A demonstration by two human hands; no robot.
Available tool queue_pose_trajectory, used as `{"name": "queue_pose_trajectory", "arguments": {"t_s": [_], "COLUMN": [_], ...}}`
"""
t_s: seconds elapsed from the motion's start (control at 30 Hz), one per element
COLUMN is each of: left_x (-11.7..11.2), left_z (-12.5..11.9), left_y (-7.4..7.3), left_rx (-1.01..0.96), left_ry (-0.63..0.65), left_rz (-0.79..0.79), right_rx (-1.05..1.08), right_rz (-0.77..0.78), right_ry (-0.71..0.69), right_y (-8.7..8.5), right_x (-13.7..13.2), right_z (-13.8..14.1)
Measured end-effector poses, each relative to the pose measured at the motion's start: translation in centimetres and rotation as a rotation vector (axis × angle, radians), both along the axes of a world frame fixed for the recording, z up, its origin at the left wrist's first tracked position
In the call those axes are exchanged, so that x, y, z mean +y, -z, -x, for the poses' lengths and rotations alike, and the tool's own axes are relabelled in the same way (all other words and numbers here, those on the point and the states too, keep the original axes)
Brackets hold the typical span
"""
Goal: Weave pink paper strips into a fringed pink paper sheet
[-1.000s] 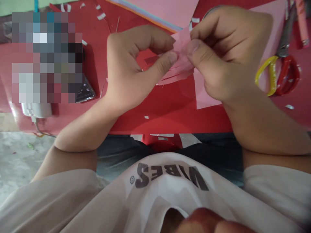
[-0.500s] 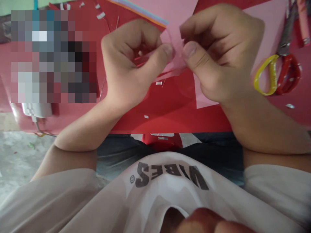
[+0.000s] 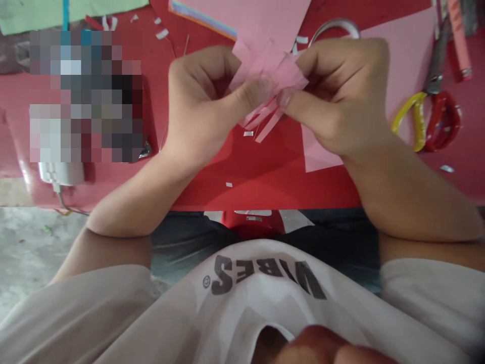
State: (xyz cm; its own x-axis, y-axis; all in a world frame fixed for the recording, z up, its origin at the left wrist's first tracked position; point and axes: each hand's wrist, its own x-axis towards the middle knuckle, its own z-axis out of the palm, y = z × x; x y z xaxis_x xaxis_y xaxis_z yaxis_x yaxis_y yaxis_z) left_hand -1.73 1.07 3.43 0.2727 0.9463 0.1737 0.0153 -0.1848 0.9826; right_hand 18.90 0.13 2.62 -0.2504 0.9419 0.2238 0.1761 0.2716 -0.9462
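Observation:
A small piece of pink paper (image 3: 265,65) cut into a fringe of thin strips is held above the red table (image 3: 265,172). My left hand (image 3: 204,106) pinches its left side between thumb and curled fingers. My right hand (image 3: 337,96) pinches its right side the same way. The two thumbs nearly meet at the paper's middle. Loose strips hang down below the thumbs toward the table.
Scissors (image 3: 432,111) with a yellow and a red handle lie at the right on a pink sheet (image 3: 405,65). A stack of coloured paper (image 3: 246,15) lies at the back. A blurred-out object (image 3: 83,96) sits at the left. Small paper scraps dot the table.
Both hands turned and bunched the fringed pink paper, so the strips now fan out above and below the thumbs. The camera view shifted slightly down.

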Motion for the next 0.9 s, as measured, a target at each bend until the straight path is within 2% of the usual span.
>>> {"name": "queue_pose_trajectory", "arguments": {"t_s": [0.1, 0.13, 0.17, 0.2, 0.23, 0.27, 0.33, 0.4, 0.5, 0.57, 0.67, 0.7, 0.77, 0.9], "left_x": [-0.1, 0.0, 0.0, 0.0, 0.1, 0.1, 0.3, 0.7, 1.3, 1.2, 0.1, -0.4, -1.3, -1.5], "left_z": [-0.1, -0.3, -0.5, -0.7, -0.9, -1.1, -1.3, -1.3, -1.1, -0.8, -0.5, -0.4, -0.4, -0.5], "left_y": [0.6, 1.0, 1.5, 1.9, 2.4, 2.7, 3.4, 4.1, 4.8, 4.3, 2.4, 1.8, 0.9, 0.9], "left_rx": [0.036, 0.008, 0.01, -0.092, -0.127, -0.139, -0.023, -0.125, -0.158, -0.099, 0.048, 0.066, 0.112, 0.111], "left_ry": [-0.037, -0.086, -0.046, -0.158, -0.172, -0.166, -0.06, -0.102, -0.04, 0.004, 0.065, 0.009, -0.021, -0.012], "left_rz": [-0.107, -0.177, -0.177, -0.244, -0.263, -0.263, -0.14, -0.188, -0.227, -0.169, -0.015, 0.009, 0.045, 0.04], "right_rx": [0.003, 0.001, 0.002, -0.001, -0.002, 0.004, 0.029, 0.038, 0.013, 0.01, 0.003, 0.0, -0.001, -0.025], "right_rz": [-0.072, -0.074, -0.081, -0.085, -0.093, -0.111, -0.154, -0.186, -0.186, -0.191, -0.184, -0.174, -0.164, -0.188], "right_ry": [-0.006, -0.01, -0.004, 0.006, 0.015, 0.021, 0.016, 0.017, 0.049, 0.066, 0.081, 0.084, 0.096, 0.138], "right_y": [-0.2, -0.2, -0.2, -0.2, -0.2, -0.2, -0.2, -0.3, -0.3, -0.3, -0.2, -0.2, -0.2, 0.0], "right_x": [0.0, 0.1, 0.1, 0.2, 0.2, 0.3, 0.5, 0.5, 0.6, 0.6, 0.5, 0.5, 0.5, 0.7], "right_z": [-0.1, -0.1, -0.1, -0.1, 0.0, 0.0, 0.1, 0.1, 0.1, 0.1, 0.1, 0.2, 0.2, 0.2]}}
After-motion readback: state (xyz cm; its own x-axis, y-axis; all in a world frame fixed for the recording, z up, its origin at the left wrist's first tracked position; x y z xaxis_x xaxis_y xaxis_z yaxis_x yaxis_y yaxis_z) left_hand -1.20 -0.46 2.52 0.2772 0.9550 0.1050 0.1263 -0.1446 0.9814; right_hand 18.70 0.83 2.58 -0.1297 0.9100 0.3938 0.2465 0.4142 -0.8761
